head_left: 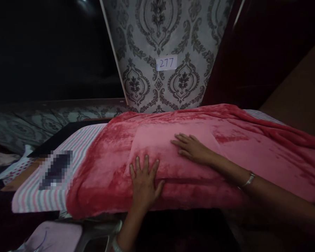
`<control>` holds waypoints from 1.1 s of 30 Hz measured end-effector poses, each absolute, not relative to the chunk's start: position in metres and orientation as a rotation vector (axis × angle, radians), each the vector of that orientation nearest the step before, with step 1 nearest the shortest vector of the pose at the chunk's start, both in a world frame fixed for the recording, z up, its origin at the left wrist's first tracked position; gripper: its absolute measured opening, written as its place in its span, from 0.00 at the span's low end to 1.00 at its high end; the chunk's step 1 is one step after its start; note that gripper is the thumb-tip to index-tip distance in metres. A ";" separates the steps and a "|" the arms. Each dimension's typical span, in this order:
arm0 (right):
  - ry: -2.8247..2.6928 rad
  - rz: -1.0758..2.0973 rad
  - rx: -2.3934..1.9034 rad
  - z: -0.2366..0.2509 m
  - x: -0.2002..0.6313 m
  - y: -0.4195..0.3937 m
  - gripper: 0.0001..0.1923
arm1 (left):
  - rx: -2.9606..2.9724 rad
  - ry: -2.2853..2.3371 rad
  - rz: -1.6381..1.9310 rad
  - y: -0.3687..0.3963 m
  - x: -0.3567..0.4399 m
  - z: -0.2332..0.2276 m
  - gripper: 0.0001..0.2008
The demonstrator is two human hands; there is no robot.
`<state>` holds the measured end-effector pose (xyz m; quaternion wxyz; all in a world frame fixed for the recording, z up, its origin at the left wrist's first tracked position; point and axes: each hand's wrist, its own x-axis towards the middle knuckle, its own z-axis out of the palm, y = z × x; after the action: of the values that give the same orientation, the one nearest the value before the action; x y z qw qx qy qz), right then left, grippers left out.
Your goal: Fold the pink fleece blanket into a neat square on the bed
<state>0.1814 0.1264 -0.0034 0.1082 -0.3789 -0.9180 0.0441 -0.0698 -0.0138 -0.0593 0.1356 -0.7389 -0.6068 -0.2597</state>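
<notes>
The red fleece blanket (225, 154) lies spread over the striped bench cover (76, 143) with a lighter folded panel (157, 147) on top near the front edge; it looks soft, limp and light, likely to sag and slide on itself, so it is best taken at a folded edge or corner rather than mid-cloth. The left hand (144, 182) lies flat, fingers spread apart, pressing the front edge of that panel and gripping nothing. The right hand (191, 148) rests palm down on the panel's upper surface, fingers extended and only slightly parted, a bracelet (248, 180) on its wrist.
</notes>
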 end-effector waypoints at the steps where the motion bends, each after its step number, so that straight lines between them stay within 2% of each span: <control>1: -2.620 0.098 -1.149 -0.006 0.196 0.124 0.29 | -2.156 -1.742 -0.719 -0.015 -0.072 -0.058 0.33; 5: -2.405 -0.031 -1.077 -0.018 0.252 0.085 0.27 | -2.180 -1.657 -0.568 -0.021 -0.100 -0.053 0.30; 10: -2.447 -0.127 -1.019 -0.048 0.297 0.032 0.37 | -2.250 -1.600 -0.493 -0.016 -0.154 -0.049 0.28; 16: -2.340 -0.151 -1.083 -0.075 0.310 0.030 0.43 | -2.362 -1.591 -0.454 -0.006 -0.175 -0.037 0.31; 20: -2.294 -0.199 -1.065 -0.078 0.309 0.035 0.46 | -2.303 -1.632 -0.533 -0.002 -0.173 -0.040 0.30; 23: -2.284 -0.200 -1.043 -0.075 0.309 0.036 0.43 | -2.299 -1.659 -0.686 0.001 -0.174 -0.043 0.27; 27: -2.217 -0.167 -1.040 -0.068 0.310 0.041 0.33 | -2.338 -1.595 -0.865 0.009 -0.179 -0.031 0.22; 30: -2.089 -0.108 -1.067 -0.050 0.308 0.052 0.26 | -2.334 -1.544 -0.951 0.018 -0.178 0.000 0.19; 33: -1.945 -0.039 -1.118 -0.010 0.306 0.068 0.23 | -2.307 -1.532 -1.070 0.028 -0.173 0.049 0.17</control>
<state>0.3057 0.0675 -0.0104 0.4340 -0.4488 -0.7810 -0.0155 -0.1732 0.0280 0.0492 0.0864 -0.7742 -0.5140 -0.3590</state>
